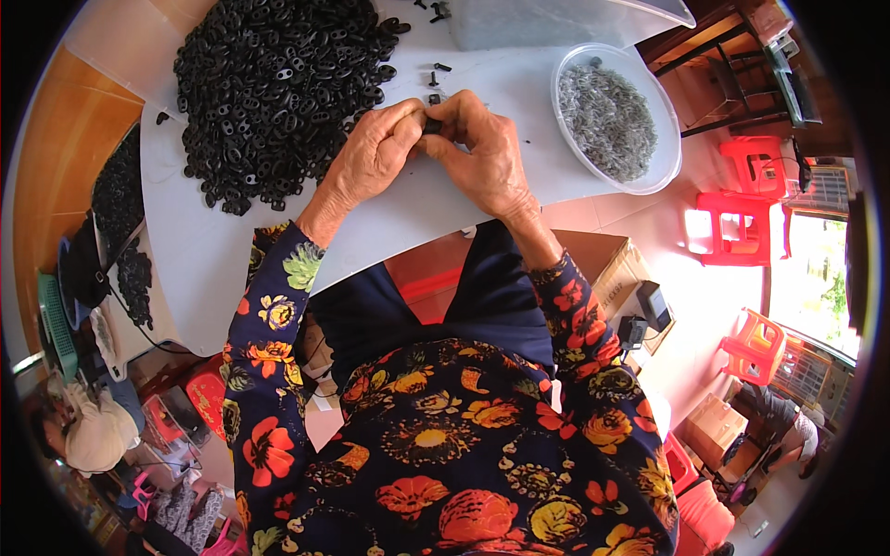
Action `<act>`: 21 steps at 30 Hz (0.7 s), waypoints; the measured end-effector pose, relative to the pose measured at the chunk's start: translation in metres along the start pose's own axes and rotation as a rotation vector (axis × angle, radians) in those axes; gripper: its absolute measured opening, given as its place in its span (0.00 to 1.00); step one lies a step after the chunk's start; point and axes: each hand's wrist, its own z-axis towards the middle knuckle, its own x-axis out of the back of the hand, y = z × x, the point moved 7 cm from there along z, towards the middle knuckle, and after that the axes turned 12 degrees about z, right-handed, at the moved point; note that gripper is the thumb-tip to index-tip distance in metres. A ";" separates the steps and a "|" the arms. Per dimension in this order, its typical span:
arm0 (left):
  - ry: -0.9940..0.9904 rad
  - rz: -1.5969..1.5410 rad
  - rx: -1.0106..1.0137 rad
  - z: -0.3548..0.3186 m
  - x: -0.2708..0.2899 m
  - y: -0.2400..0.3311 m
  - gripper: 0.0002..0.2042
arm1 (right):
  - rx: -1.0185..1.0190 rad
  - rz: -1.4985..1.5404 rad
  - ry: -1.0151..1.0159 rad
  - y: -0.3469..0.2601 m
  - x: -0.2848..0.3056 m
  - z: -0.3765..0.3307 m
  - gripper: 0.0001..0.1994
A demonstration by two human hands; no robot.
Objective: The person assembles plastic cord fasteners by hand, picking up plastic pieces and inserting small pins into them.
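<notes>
My left hand [378, 156] and my right hand [484, 159] meet over the table, both pinching a small black plastic piece [432, 126]. Fingers cover most of that piece, so its full shape is hidden. Beside my left hand rises a big heap of black oval plastic pieces [278, 88], many with two holes. A few small black parts [433, 80] lie just beyond my fingertips. To the right of my right hand stands a round clear plastic tub [665, 139] holding many tiny translucent grey pieces [607, 120], too small to make out singly.
The pale table [218, 269] curves around in front of me. A translucent bin [547, 23] stands at the far side. An open cardboard box [612, 278] is below the right edge. Red stools [737, 227] stand on the floor at right. Other people [97, 431] are at lower left and right.
</notes>
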 end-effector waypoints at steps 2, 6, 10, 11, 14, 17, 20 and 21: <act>-0.005 -0.002 0.015 -0.001 -0.001 0.000 0.12 | 0.011 -0.010 0.009 -0.003 0.000 -0.001 0.11; -0.034 -0.021 0.044 -0.002 -0.002 -0.003 0.13 | 0.001 0.016 -0.022 0.001 -0.001 -0.001 0.11; -0.069 -0.054 0.051 -0.004 -0.004 0.000 0.13 | 0.075 -0.007 -0.006 -0.003 0.000 -0.003 0.10; -0.063 -0.063 0.047 -0.004 -0.003 0.000 0.13 | 0.096 -0.015 -0.009 -0.004 -0.001 -0.003 0.10; -0.044 -0.059 0.031 -0.002 0.000 0.002 0.14 | 0.021 0.049 -0.002 0.002 -0.001 0.000 0.10; -0.026 -0.027 0.027 0.000 0.002 0.000 0.15 | -0.082 0.171 0.008 0.007 -0.001 0.002 0.09; -0.014 -0.012 0.027 0.000 0.004 0.003 0.16 | -0.059 0.182 0.009 0.006 0.001 0.002 0.08; -0.010 -0.016 0.024 0.000 0.004 0.004 0.16 | -0.051 0.176 0.005 0.008 0.000 0.001 0.08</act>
